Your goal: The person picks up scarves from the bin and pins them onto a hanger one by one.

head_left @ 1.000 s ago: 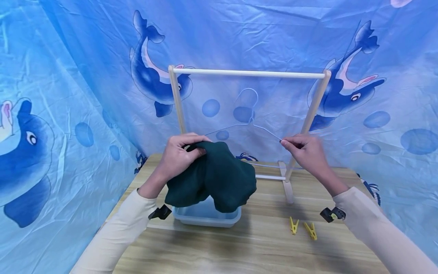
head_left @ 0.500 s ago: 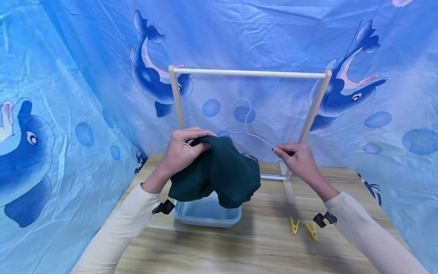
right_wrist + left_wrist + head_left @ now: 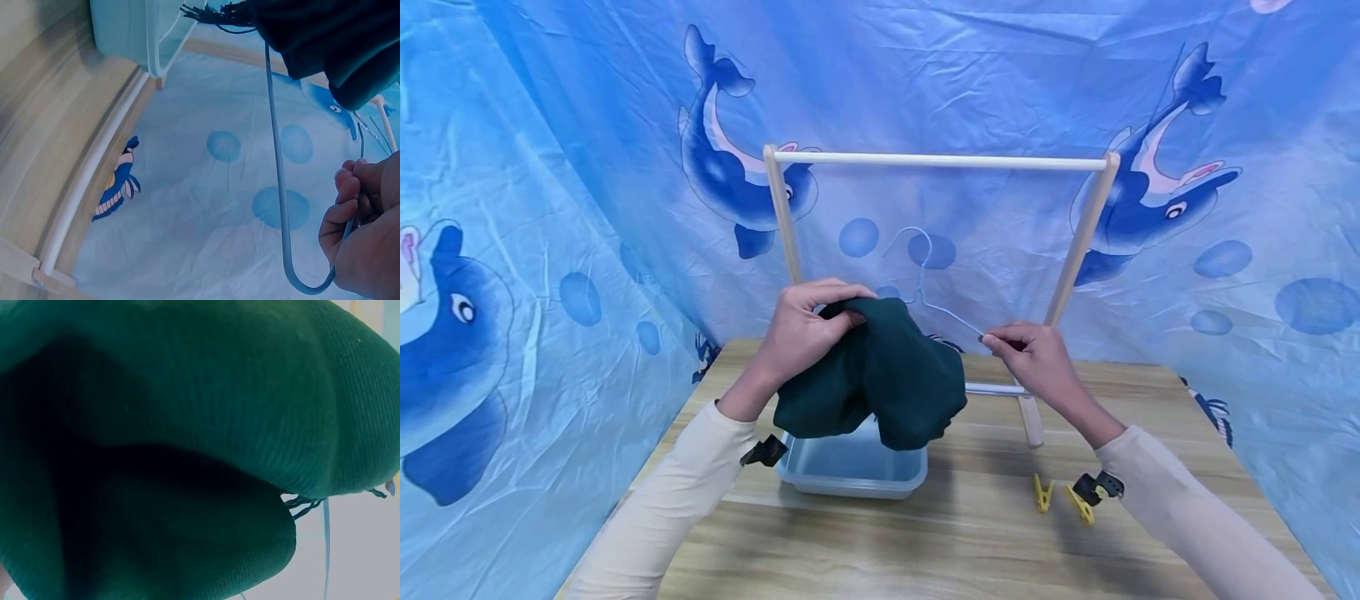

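Observation:
In the head view my left hand [image 3: 797, 337] pinches the top of a dark green scarf [image 3: 913, 379], which droops in folds over a light blue tub [image 3: 850, 486]. A pale blue wire hanger [image 3: 955, 317] runs behind the scarf, its hook upward; the hanger's left end is hidden by the cloth. My right hand [image 3: 1033, 358] grips the hanger's right corner. The right wrist view shows those fingers curled around the wire [image 3: 279, 156], with the scarf's dark fringe [image 3: 215, 14] near the tub. Ribbed scarf fabric [image 3: 250, 394] fills most of the left wrist view.
Behind the hands stands a wooden rack with a white top bar [image 3: 940, 160]. Two yellow clothespins [image 3: 1042, 493] lie on the wooden table [image 3: 970, 542] at front right, one partly behind the right wrist's camera. A blue dolphin-printed sheet [image 3: 1000, 83] surrounds the table.
My right hand has moved left and down with the hanger, bringing more of the wire behind the scarf. My left hand and the scarf have shifted slightly up and right.

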`<state>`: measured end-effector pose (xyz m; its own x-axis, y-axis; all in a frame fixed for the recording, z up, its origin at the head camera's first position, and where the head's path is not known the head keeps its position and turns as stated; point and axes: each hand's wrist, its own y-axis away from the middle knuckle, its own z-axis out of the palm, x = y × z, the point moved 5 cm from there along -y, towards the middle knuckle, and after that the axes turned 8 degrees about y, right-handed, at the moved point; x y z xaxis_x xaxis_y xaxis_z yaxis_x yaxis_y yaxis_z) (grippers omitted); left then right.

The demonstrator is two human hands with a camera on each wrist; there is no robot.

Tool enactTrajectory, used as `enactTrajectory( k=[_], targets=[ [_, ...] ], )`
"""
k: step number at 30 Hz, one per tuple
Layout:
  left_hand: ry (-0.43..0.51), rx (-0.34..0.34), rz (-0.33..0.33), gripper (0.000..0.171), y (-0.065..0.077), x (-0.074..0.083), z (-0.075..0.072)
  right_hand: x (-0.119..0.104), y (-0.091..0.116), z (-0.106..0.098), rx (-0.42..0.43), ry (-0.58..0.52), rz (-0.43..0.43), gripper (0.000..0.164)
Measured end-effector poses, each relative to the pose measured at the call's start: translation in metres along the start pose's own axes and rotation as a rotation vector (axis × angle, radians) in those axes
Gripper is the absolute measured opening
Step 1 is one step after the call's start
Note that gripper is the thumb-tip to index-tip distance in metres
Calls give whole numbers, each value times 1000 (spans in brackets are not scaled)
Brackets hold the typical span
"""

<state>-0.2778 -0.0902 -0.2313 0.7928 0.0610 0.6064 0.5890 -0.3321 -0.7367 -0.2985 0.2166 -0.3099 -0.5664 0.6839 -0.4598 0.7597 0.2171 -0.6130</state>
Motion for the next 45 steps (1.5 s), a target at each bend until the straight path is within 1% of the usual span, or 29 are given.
enactTrajectory(
  k=[4,7,9,11,14,17,19,23,27,31,35,39,45],
  targets=[
    [0,-21,63,26,-3,1,2,-3,0,6,-18,-28,6,12],
    [-13,-38,116,29,-6,3,3,-5,1,11,-33,-31,-1,12],
    [-25,-49,139,31,-8,5,2,-6,1,13,-42,-31,-10,11],
    [-32,-58,143,31,-9,6,3,-7,2,15,-45,-27,-13,11],
    [-43,-63,115,30,-9,4,3,-8,3,15,-44,-29,-13,11],
    [-44,-55,87,29,-6,1,3,-9,4,16,-43,-32,-6,11],
    [-52,-44,86,29,-5,0,3,-9,4,17,-41,-31,-1,11],
    [-62,-12,131,28,-6,4,1,-9,3,18,-12,-11,1,11],
    [-66,30,195,28,-12,15,-4,-10,1,16,28,8,-1,13],
    [-60,48,239,27,-17,27,-10,-13,-4,6,88,42,-30,13],
    [-80,56,257,24,-20,36,-14,-18,-9,-4,142,72,-56,11],
    [-114,62,261,23,-20,40,-15,-19,-9,-5,141,78,-56,12],
    [-146,58,285,23,-19,42,-15,-23,-4,2,123,53,-70,11]
  ],
)
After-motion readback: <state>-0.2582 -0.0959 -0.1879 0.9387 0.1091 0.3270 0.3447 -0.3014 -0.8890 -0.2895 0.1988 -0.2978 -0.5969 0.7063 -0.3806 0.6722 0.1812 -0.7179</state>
